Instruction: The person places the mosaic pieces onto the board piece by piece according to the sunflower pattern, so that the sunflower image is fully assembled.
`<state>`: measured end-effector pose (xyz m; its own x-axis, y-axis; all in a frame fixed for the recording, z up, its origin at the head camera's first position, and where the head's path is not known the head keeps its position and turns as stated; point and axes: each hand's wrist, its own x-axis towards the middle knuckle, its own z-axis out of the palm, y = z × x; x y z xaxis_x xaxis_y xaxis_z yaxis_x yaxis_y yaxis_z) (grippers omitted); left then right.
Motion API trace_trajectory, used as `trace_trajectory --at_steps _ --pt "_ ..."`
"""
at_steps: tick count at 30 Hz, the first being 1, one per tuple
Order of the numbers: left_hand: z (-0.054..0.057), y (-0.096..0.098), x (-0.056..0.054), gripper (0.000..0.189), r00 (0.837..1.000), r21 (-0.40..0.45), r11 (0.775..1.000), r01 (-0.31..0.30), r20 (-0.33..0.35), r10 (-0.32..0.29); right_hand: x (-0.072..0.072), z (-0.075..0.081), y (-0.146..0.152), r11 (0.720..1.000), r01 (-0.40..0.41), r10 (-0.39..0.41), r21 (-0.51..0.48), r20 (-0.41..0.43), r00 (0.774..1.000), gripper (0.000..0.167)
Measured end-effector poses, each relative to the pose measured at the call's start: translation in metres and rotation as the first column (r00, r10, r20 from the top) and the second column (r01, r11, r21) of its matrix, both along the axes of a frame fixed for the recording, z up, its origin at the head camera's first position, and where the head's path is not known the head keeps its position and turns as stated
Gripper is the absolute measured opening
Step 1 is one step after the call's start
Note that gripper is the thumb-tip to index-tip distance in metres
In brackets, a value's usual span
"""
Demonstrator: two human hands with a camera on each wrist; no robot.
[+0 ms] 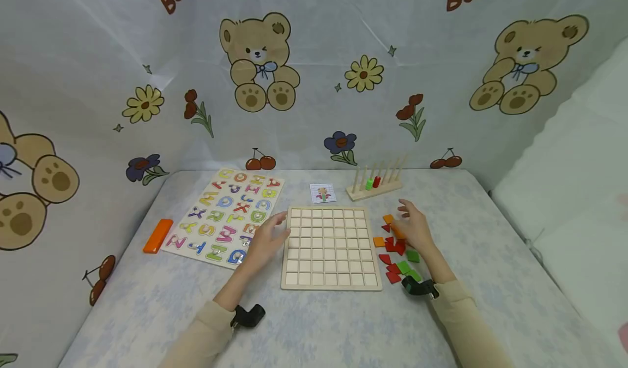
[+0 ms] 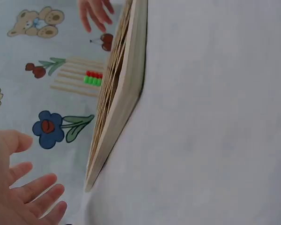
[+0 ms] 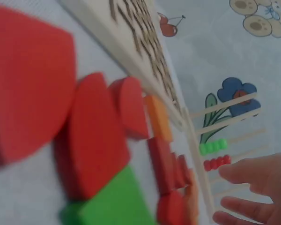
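Note:
A square wooden grid board [image 1: 331,248] with light square cells lies flat in the middle of the table. Beside its upper left edge is my left hand [image 1: 266,241], fingers loosely spread and fingertips right at the rim; nothing shows in its palm in the left wrist view. My right hand [image 1: 416,227] hovers over the far end of a loose group of blocks right of the board, its fingers relaxed and holding nothing. Among these lie red blocks [image 3: 96,136], green blocks [image 3: 119,199] and orange blocks [image 1: 379,242]; one orange block is partly hidden by the right hand.
An alphabet puzzle board [image 1: 223,215] lies at the left, with an orange box-like object [image 1: 158,236] beside it. Behind the grid board are a small picture card [image 1: 322,193] and a wooden peg rack [image 1: 375,189] carrying green and red beads. A bear-print cloth [image 1: 314,122] hangs behind the table.

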<state>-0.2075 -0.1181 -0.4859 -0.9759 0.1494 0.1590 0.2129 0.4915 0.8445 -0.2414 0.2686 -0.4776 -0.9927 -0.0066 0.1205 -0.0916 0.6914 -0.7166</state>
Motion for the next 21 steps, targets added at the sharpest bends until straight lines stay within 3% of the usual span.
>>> trace_trajectory --at_steps 3,7,14,21 --pt "-0.016 0.003 0.003 0.051 0.998 0.114 0.993 0.037 0.054 -0.043 0.001 -0.009 0.005 0.999 0.034 -0.033 -0.022 0.023 0.999 0.065" --pt "-0.030 0.005 0.005 0.053 0.998 0.149 0.988 0.039 0.048 -0.047 0.004 -0.017 0.009 0.998 0.054 -0.053 -0.024 0.045 0.998 0.067" --pt "-0.039 0.002 0.004 0.050 0.999 0.148 0.989 -0.019 0.029 0.015 0.015 -0.025 0.011 0.993 0.103 -0.102 0.051 -0.019 0.995 0.066" --pt "-0.042 -0.001 0.001 0.052 1.000 0.140 0.990 -0.006 -0.026 0.010 0.018 -0.028 0.015 0.993 0.102 -0.097 0.064 -0.078 0.992 0.064"
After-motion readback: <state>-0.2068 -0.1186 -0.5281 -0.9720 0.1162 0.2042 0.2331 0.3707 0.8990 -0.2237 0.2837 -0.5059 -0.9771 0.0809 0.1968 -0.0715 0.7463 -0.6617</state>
